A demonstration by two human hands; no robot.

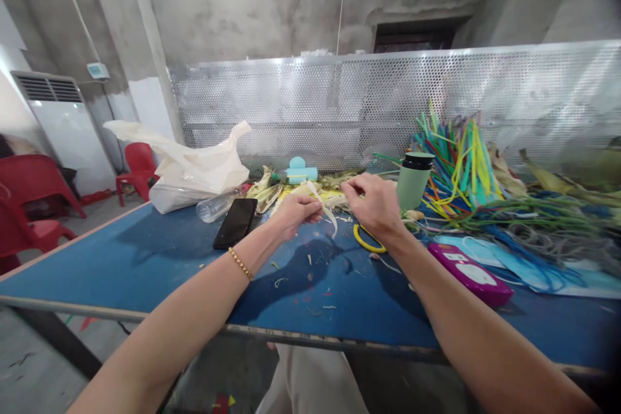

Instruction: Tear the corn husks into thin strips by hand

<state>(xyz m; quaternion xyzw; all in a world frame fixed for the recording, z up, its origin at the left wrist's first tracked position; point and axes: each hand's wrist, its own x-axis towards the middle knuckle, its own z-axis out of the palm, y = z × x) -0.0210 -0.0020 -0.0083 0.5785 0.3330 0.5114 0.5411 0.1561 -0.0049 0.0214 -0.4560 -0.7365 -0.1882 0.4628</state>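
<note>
Head: right hand (376, 202) palm-down

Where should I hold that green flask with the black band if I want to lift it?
Probably around the middle of the green flask, below its black band, coming in level from the near side. It stands upright with a rounded body that fingers can wrap, while coloured strips crowd its right side and the right hand is close on its left.
</note>
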